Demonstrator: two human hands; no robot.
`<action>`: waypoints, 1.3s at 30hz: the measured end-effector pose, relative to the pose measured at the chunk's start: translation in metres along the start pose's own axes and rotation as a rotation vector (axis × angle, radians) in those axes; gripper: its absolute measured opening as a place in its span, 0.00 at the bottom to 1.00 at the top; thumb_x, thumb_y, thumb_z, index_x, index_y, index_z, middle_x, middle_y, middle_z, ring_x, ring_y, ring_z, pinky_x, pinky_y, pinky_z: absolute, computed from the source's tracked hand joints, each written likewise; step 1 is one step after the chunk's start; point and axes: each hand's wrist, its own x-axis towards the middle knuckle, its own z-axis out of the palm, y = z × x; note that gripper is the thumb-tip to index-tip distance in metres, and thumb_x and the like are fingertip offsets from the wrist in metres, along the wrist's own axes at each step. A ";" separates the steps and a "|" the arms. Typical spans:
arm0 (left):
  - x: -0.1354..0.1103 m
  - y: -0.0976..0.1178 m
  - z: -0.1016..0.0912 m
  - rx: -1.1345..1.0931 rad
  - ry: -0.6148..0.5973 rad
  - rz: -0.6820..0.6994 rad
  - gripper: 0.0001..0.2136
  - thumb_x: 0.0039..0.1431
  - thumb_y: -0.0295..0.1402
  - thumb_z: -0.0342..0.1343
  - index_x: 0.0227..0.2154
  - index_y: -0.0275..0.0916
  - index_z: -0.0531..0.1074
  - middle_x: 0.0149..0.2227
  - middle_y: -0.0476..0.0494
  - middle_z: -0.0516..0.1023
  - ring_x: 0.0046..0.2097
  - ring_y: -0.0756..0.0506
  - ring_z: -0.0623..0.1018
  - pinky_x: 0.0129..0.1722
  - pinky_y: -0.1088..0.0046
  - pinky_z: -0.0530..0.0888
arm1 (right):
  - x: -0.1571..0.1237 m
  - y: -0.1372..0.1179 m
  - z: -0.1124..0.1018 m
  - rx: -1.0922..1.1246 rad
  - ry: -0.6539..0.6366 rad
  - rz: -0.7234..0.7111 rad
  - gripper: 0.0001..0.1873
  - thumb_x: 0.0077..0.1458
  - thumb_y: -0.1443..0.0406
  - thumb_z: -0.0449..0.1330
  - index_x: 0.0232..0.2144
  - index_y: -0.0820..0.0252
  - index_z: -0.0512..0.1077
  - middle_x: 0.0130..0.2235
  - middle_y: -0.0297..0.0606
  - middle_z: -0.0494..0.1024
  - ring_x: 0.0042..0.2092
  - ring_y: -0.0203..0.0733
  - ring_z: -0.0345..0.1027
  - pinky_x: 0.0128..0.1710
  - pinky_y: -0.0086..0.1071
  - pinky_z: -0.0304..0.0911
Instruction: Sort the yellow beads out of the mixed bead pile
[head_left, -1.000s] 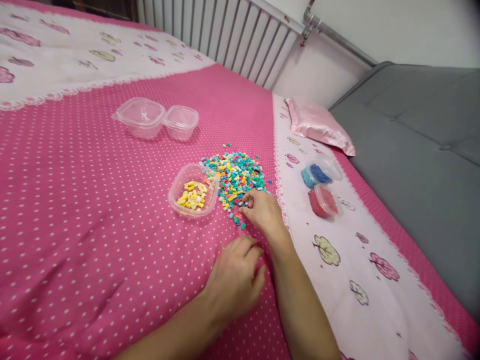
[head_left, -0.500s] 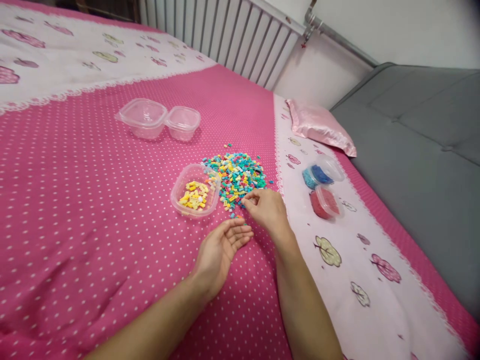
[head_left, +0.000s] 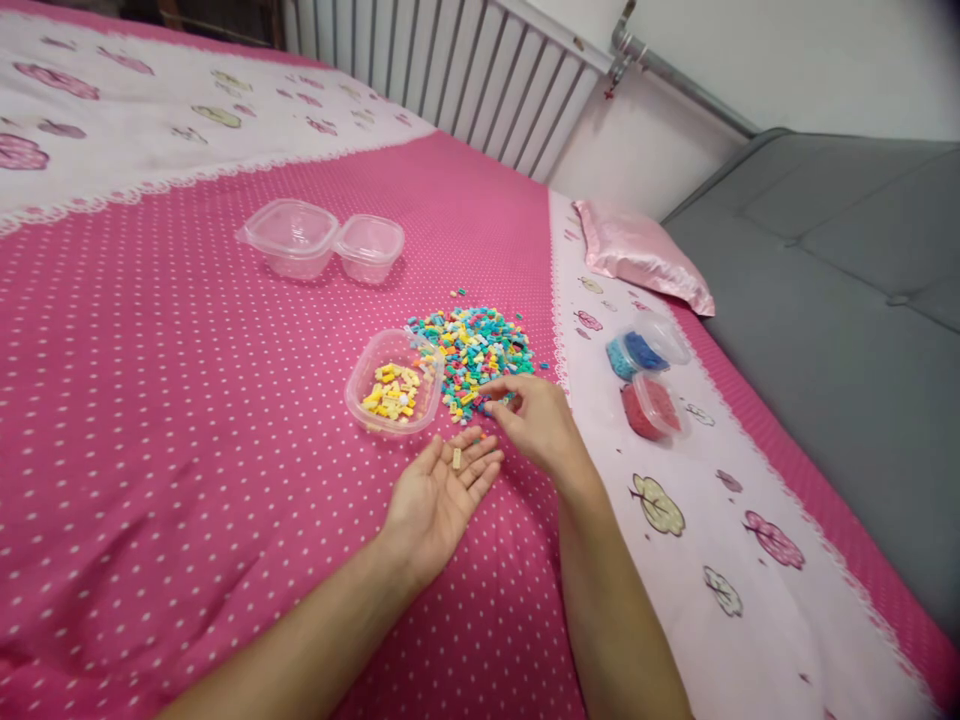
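My left hand (head_left: 435, 495) is palm up with its fingers stretched out, and a small beige toy building brick (head_left: 457, 459) lies on its fingers. My right hand (head_left: 536, 420) reaches to the near right edge of a pile of mixed small bricks (head_left: 487, 345). Its thumb and index finger are bent and apart, with no brick visible between them; its other fingers are partly hidden. Left of the pile, just beyond my left hand, stands a clear plastic tub (head_left: 358, 395) with yellow and cream bricks (head_left: 391, 392) inside.
Two clear tubs (head_left: 292, 240) (head_left: 370, 250) stand farther back on the pink dotted bedspread (head_left: 225, 400). At right are a tub of red bricks (head_left: 646, 408) and one of blue bricks (head_left: 641, 350). A pink pillow (head_left: 645, 255) leans near the grey headboard (head_left: 832, 260).
The beige brick has come into sight on my left fingers, and that palm has turned more upward. My right thumb and index finger have moved farther apart at the pile's edge.
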 end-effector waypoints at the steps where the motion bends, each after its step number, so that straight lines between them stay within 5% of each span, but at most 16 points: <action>1: 0.000 0.000 0.000 0.000 0.007 0.005 0.14 0.66 0.32 0.38 0.39 0.29 0.68 0.35 0.36 0.77 0.37 0.47 0.79 0.44 0.71 0.74 | 0.004 0.004 0.007 -0.019 0.010 -0.040 0.12 0.50 0.70 0.58 0.37 0.57 0.78 0.37 0.37 0.78 0.30 0.35 0.67 0.36 0.31 0.62; 8: -0.002 -0.002 0.003 0.018 0.037 0.020 0.15 0.66 0.31 0.37 0.36 0.29 0.69 0.32 0.37 0.77 0.35 0.47 0.79 0.41 0.72 0.75 | 0.013 0.011 0.028 -0.103 -0.022 -0.131 0.08 0.50 0.72 0.59 0.33 0.58 0.76 0.35 0.36 0.76 0.35 0.37 0.68 0.38 0.31 0.61; 23: -0.001 -0.002 0.001 0.009 0.011 0.029 0.14 0.66 0.31 0.38 0.37 0.30 0.68 0.36 0.34 0.78 0.38 0.46 0.79 0.44 0.71 0.75 | 0.007 0.013 0.003 0.027 0.028 0.018 0.05 0.48 0.68 0.59 0.31 0.59 0.74 0.32 0.33 0.78 0.24 0.31 0.63 0.31 0.29 0.59; 30: -0.002 -0.002 0.002 -0.048 0.008 0.038 0.13 0.66 0.30 0.38 0.39 0.32 0.67 0.30 0.42 0.76 0.33 0.49 0.78 0.42 0.71 0.75 | -0.008 -0.003 -0.018 0.200 -0.377 -0.081 0.06 0.47 0.69 0.61 0.31 0.59 0.76 0.31 0.32 0.79 0.26 0.31 0.65 0.27 0.26 0.58; 36: -0.002 -0.001 0.004 0.008 0.027 0.026 0.15 0.65 0.30 0.38 0.43 0.28 0.67 0.35 0.35 0.77 0.35 0.47 0.78 0.42 0.72 0.74 | 0.002 0.004 0.001 0.008 -0.048 -0.009 0.08 0.49 0.67 0.60 0.33 0.59 0.77 0.33 0.36 0.79 0.32 0.36 0.69 0.36 0.31 0.62; 39: -0.002 -0.002 0.004 0.024 0.039 0.037 0.15 0.65 0.30 0.37 0.42 0.27 0.67 0.34 0.36 0.76 0.34 0.48 0.78 0.42 0.72 0.74 | 0.010 0.008 0.019 -0.091 0.011 -0.020 0.08 0.49 0.66 0.61 0.33 0.59 0.78 0.33 0.38 0.78 0.35 0.39 0.70 0.38 0.33 0.62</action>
